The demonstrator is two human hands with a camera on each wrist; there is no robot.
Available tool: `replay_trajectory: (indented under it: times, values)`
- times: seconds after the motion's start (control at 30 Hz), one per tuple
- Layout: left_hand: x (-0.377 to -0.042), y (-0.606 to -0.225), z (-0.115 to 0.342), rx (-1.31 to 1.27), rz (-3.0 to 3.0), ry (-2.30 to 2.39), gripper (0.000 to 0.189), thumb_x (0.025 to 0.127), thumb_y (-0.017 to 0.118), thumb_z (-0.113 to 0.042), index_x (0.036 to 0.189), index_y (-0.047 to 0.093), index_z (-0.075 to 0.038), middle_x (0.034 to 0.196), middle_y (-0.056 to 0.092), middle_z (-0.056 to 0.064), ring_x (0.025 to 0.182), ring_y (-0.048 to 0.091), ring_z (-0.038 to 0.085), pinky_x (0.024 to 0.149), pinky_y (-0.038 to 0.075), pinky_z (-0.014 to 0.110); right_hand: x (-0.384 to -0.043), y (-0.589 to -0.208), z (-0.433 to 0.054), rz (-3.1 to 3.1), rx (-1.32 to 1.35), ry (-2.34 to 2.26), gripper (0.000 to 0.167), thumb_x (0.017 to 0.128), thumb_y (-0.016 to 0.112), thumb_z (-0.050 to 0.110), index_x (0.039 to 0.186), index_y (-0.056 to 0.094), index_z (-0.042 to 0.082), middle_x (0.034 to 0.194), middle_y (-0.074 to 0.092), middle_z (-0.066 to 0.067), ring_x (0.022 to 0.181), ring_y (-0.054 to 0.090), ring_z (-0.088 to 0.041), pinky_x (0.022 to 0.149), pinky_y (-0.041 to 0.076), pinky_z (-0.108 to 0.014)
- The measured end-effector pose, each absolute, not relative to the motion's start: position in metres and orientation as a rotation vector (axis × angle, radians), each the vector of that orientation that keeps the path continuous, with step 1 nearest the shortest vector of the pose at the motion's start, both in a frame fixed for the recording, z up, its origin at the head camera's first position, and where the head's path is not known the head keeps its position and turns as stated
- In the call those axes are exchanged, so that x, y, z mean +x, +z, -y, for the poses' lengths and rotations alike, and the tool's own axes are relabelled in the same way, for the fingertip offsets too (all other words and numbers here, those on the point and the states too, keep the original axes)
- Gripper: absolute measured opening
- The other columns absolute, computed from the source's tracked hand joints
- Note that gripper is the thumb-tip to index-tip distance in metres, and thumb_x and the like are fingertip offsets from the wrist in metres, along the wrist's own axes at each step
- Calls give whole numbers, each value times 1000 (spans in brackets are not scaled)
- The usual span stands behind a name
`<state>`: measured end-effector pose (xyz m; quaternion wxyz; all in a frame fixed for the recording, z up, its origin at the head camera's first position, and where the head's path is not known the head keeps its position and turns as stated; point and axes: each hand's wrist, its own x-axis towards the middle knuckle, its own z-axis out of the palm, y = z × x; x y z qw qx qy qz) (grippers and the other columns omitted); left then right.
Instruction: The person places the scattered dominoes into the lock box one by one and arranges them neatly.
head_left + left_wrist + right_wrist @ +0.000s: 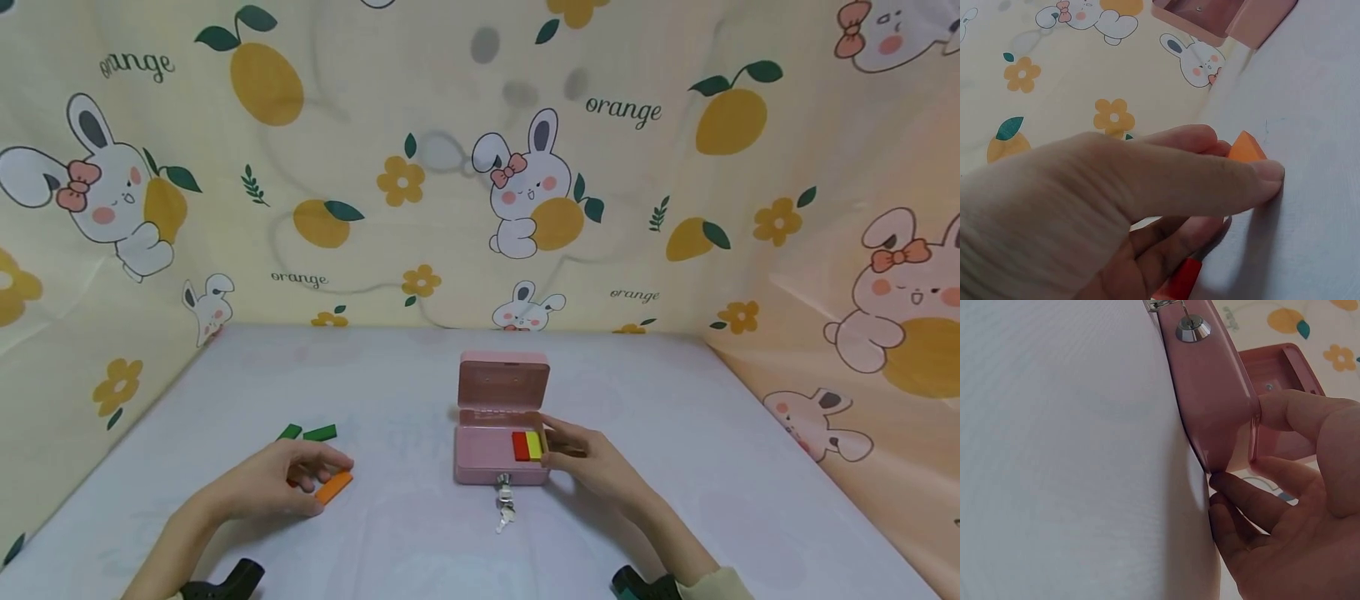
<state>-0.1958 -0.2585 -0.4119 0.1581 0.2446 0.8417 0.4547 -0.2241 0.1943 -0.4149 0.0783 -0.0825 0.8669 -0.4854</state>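
My left hand pinches an orange block between thumb and fingers, over the left part of the white surface. In the left wrist view the tip of the orange block pokes out above the thumb. Partly covered by that hand is a red block. Right of centre stands a pink metal box with its lid raised. A red block and a yellow block lie side by side in it. My right hand holds the box's right side, thumb at the rim, fingers along the wall.
Two green blocks lie just beyond the left hand. Keys hang from the lock on the box's front. A patterned cloth with rabbits and oranges rises behind and on both sides of the white surface.
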Motion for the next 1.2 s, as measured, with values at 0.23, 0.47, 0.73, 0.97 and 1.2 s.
replay_trajectory:
  times: [0.23,0.47,0.73,0.97,1.2]
  values:
    - [-196,-411,259,675,-2412,1291,48,78,83,-12,123,66,-10,113,65,6,96,59,27,77,53,29,-224,-415,-193,-2596,-242,-1458,58,90,71,23,145,51,25,133,59,-8,118,56,-28,99,39,-63]
    - [-196,-411,257,660,-2416,1286,47,78,83,-12,122,67,-11,108,64,7,90,59,27,73,52,28,-223,-414,-193,-2582,-255,-1474,57,91,71,22,145,52,27,134,59,-7,117,57,-26,99,39,-61]
    - [-197,-410,256,654,-2423,1288,48,76,85,-12,120,67,-10,105,63,8,87,58,26,71,52,28,-222,-412,-193,-2594,-247,-1469,59,89,73,23,145,52,24,134,59,-9,118,56,-28,98,40,-62]
    - [-197,-411,253,622,-2451,1290,48,74,87,-17,118,68,-9,103,64,6,89,58,26,70,52,28,-222,-413,-194,-2590,-259,-1469,57,91,71,22,145,52,26,133,59,-8,117,57,-27,99,39,-62]
    - [-198,-412,250,565,-2495,1272,49,72,89,-22,115,68,-10,104,65,2,92,58,26,72,54,28,-222,-411,-195,-2590,-258,-1450,59,90,72,24,145,51,24,134,59,-8,120,55,-30,99,38,-64]
